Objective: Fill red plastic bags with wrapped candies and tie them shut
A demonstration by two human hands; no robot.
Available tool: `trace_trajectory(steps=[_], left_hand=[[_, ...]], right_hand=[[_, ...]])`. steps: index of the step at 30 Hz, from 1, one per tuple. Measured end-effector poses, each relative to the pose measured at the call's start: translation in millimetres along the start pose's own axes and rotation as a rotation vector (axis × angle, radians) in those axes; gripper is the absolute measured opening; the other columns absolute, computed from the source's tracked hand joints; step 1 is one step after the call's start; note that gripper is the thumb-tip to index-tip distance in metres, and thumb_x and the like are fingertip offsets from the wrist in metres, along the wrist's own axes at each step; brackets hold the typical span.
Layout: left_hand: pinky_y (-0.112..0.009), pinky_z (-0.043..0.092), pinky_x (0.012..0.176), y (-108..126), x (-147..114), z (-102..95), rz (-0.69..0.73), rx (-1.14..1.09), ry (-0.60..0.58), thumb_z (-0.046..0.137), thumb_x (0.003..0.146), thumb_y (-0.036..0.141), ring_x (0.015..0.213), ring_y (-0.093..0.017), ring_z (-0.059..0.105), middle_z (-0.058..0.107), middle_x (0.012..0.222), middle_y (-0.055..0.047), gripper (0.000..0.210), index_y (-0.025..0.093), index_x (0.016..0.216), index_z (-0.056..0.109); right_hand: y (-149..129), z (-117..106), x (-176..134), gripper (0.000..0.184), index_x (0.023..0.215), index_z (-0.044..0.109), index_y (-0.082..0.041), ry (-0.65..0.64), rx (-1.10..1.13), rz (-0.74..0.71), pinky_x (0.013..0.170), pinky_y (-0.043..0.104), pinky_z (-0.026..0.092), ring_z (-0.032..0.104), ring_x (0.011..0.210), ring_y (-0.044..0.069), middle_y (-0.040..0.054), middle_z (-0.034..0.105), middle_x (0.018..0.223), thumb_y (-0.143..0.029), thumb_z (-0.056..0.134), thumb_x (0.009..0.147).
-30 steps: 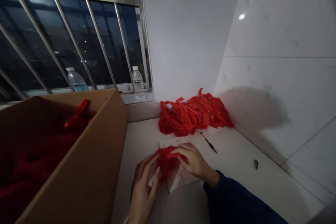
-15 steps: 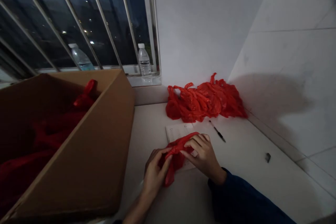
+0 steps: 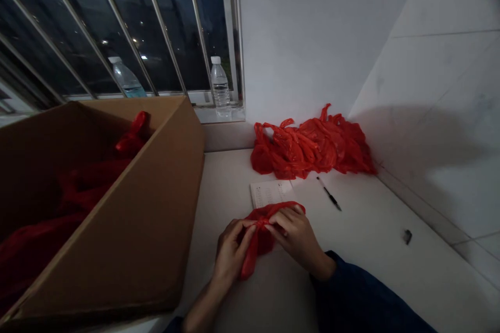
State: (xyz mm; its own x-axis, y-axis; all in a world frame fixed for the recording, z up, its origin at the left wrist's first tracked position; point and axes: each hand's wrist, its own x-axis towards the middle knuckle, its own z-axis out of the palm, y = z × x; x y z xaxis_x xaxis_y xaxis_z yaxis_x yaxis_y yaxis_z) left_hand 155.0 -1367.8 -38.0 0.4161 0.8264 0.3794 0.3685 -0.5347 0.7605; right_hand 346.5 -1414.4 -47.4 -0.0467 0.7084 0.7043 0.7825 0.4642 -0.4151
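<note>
Between my two hands is a red plastic bag (image 3: 265,242), bunched and twisted at its middle. My left hand (image 3: 231,250) pinches the gathered part from the left with thumb and fingertips. From the other side my right hand (image 3: 292,231) pinches it close to the same spot, fingers curled. One loose end of the bag hangs down toward me. Under and behind the bag lies a printed paper pad (image 3: 269,192), partly covered by it. To the right of the pad rests a black pen (image 3: 329,194).
A large cardboard box (image 3: 156,208) with red bags inside stands at left. Several red plastic bags (image 3: 312,145) lie heaped along the wall. Two clear bottles, one upright (image 3: 221,88) and one tilted (image 3: 127,79), are by the barred window. A small dark object (image 3: 407,237) sits at right.
My right hand has moved left, closer to my left hand at the bag's gathered middle. More of the pad shows. The whole view has shifted slightly.
</note>
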Motion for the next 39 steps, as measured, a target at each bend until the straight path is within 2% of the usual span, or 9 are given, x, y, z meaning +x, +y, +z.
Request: trace_trajectory(steps=[10, 16, 17, 19, 22, 24, 26, 29, 39], left_hand=[[-0.025, 0.053, 0.073, -8, 15, -21.1, -0.216, -0.018, 0.182, 0.06, 0.086, 0.048, 0.081, -0.02, 0.068, 0.072, 0.081, -0.003, 0.031, 0.019, 0.082, 0.07], [-0.025, 0.054, 0.075, -12, 14, -23.2, -0.266, -0.077, 0.157, 0.059, 0.087, 0.046, 0.086, -0.02, 0.069, 0.073, 0.086, -0.003, 0.029, 0.019, 0.089, 0.07], [-0.026, 0.054, 0.076, -12, 14, -23.1, -0.253, -0.088, 0.153, 0.058, 0.088, 0.046, 0.088, -0.02, 0.069, 0.073, 0.092, -0.004, 0.03, 0.019, 0.094, 0.069], [-0.028, 0.054, 0.08, -10, 12, -23.1, -0.195, -0.07, 0.171, 0.056, 0.091, 0.045, 0.094, -0.019, 0.068, 0.071, 0.106, -0.006, 0.032, 0.02, 0.109, 0.066], [-0.032, 0.051, 0.091, 2, 9, -22.4, 0.008, 0.047, 0.202, 0.053, 0.095, 0.038, 0.104, -0.019, 0.063, 0.064, 0.12, -0.007, 0.03, 0.023, 0.12, 0.061], [-0.036, 0.048, 0.098, 11, 7, -20.8, 0.155, 0.131, 0.137, 0.054, 0.095, 0.032, 0.112, -0.02, 0.06, 0.061, 0.121, -0.007, 0.027, 0.025, 0.12, 0.062], [-0.038, 0.047, 0.101, 18, 5, -18.1, 0.241, 0.194, 0.009, 0.056, 0.095, 0.028, 0.116, -0.021, 0.057, 0.06, 0.124, -0.007, 0.027, 0.027, 0.121, 0.062], [-0.037, 0.049, 0.097, 21, 3, -13.2, 0.264, 0.259, -0.113, 0.057, 0.094, 0.025, 0.114, -0.021, 0.058, 0.061, 0.122, -0.007, 0.03, 0.029, 0.123, 0.061], [-0.03, 0.049, 0.078, 19, 3, -13.6, 0.262, 0.311, -0.009, 0.055, 0.096, 0.027, 0.085, -0.018, 0.066, 0.072, 0.091, -0.004, 0.014, 0.021, 0.094, 0.068]], right_hand=[[26, -34, 8, 0.017, 0.072, 0.052, -0.022, 0.114, -0.118, 0.045, 0.078, 0.035, 0.035, 0.056, 0.065, 0.016, -0.0019, 0.061, 0.066, -0.017, 0.056, 0.088], [33, -41, 3, 0.011, 0.077, 0.054, -0.022, -0.006, -0.035, 0.053, 0.077, 0.034, 0.039, 0.059, 0.069, 0.016, -0.0013, 0.063, 0.072, -0.02, 0.058, 0.088], [31, -41, 3, 0.006, 0.083, 0.057, -0.022, -0.015, -0.02, 0.06, 0.077, 0.035, 0.04, 0.06, 0.074, 0.018, 0.0005, 0.065, 0.078, -0.024, 0.06, 0.088], [24, -40, 4, 0.016, 0.098, 0.059, -0.021, 0.009, 0.003, 0.077, 0.08, 0.036, 0.042, 0.062, 0.086, 0.021, 0.0049, 0.067, 0.092, -0.033, 0.063, 0.088], [11, -33, 5, 0.026, 0.11, 0.059, -0.021, 0.045, 0.023, 0.088, 0.084, 0.039, 0.042, 0.06, 0.096, 0.024, 0.0076, 0.068, 0.102, -0.038, 0.063, 0.091], [2, -26, 6, 0.02, 0.108, 0.062, -0.024, 0.014, 0.014, 0.069, 0.085, 0.04, 0.041, 0.06, 0.095, 0.024, 0.0062, 0.069, 0.1, -0.036, 0.06, 0.093], [-4, -19, 5, 0.016, 0.105, 0.065, -0.025, -0.024, 0.003, 0.039, 0.085, 0.04, 0.041, 0.06, 0.094, 0.024, 0.0049, 0.07, 0.099, -0.035, 0.06, 0.094], [-6, -13, 4, 0.013, 0.103, 0.066, -0.025, -0.036, -0.005, 0.019, 0.085, 0.04, 0.04, 0.06, 0.094, 0.023, 0.004, 0.071, 0.098, -0.032, 0.062, 0.093], [-4, -19, 4, 0.01, 0.094, 0.066, -0.024, -0.004, 0.039, 0.003, 0.086, 0.039, 0.037, 0.06, 0.089, 0.019, 0.0004, 0.071, 0.091, -0.02, 0.057, 0.095]])
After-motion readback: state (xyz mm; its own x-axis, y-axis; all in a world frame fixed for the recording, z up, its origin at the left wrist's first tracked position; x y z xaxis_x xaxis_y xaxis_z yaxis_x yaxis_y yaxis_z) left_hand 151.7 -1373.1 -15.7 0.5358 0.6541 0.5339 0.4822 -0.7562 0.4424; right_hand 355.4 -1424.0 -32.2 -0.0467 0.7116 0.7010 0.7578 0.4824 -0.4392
